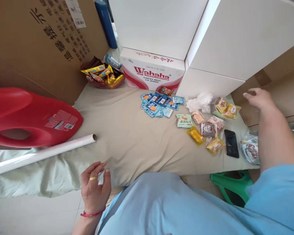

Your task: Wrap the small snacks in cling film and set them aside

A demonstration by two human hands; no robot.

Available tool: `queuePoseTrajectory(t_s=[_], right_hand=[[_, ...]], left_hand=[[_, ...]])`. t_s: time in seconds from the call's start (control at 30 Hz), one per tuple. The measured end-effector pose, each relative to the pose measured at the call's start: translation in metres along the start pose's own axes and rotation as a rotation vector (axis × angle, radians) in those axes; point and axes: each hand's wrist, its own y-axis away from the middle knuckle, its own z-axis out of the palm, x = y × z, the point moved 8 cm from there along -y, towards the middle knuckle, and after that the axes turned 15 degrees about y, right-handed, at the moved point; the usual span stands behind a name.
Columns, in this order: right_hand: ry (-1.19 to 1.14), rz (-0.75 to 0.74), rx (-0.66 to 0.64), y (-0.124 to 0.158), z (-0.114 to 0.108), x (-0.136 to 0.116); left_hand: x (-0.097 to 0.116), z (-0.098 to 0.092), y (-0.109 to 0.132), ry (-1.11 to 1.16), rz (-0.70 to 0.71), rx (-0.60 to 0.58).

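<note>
My left hand (96,182) hovers at the front edge of the cloth-covered table (127,140), fingers loosely bent and apart, holding nothing. Out to the far right, my right hand (261,98) reaches past the snack pile with its thumb and fingers apart and nothing visible in it. Nearest to it are yellow-wrapped pastries (231,111) and a clear plastic bag (203,101). Several more wrapped snacks, among them a dark one (209,130) and a green packet (184,120), lie beside a black phone (231,143). Blue snack packets (154,106) are heaped at the table's middle back.
A Wahaha water carton (153,71) stands against white cabinets (159,26). A basket of snacks (104,73) sits at the back left. On the left are a red jug (34,117), a white roll (44,153) and a large cardboard box (39,42). A green stool (232,186) stands below right.
</note>
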Motion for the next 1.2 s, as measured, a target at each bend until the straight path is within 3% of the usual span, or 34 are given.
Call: queuePoseTrajectory(t_s=[0.07,0.17,0.3,0.4,0.5,0.57,0.63,0.73,0.87,1.1,1.2], right_hand=[[-0.102,-0.012,-0.118,0.041,0.012,-0.013],[-0.202,-0.098,-0.027,0.132,0.004,-0.042],[-0.450,-0.484,-0.065,0.286,-0.004,-0.103],[-0.523,-0.605,-0.077,0.379,-0.004,-0.127],[-0.503,-0.536,-0.095,0.430,0.004,-0.130],[-0.467,-0.481,-0.071,0.443,0.006,-0.130],[-0.436,-0.442,-0.031,0.446,0.006,-0.130],[-0.409,-0.414,0.007,0.443,0.005,-0.132],[-0.425,-0.415,0.012,0.441,0.005,-0.134],[-0.423,-0.417,-0.010,0.442,0.007,-0.133],[-0.416,-0.426,-0.014,0.441,0.006,-0.134]], left_hand=[[-0.002,-0.004,-0.015,-0.015,0.005,0.012],[-0.004,0.003,-0.062,0.002,0.009,-0.024],[-0.006,0.044,-0.158,0.000,-0.017,-0.147],[-0.017,0.087,-0.237,-0.012,-0.079,-0.192],[-0.029,0.130,-0.306,-0.019,-0.101,-0.231],[-0.035,0.154,-0.339,-0.020,-0.109,-0.247],[-0.045,0.173,-0.358,-0.039,-0.174,-0.283],[-0.051,0.185,-0.360,-0.062,-0.223,-0.299],[-0.048,0.168,-0.327,-0.108,-0.230,-0.247],[-0.025,0.115,-0.216,-0.161,-0.180,-0.254],[0.003,0.100,-0.160,-0.101,-0.062,-0.269]])
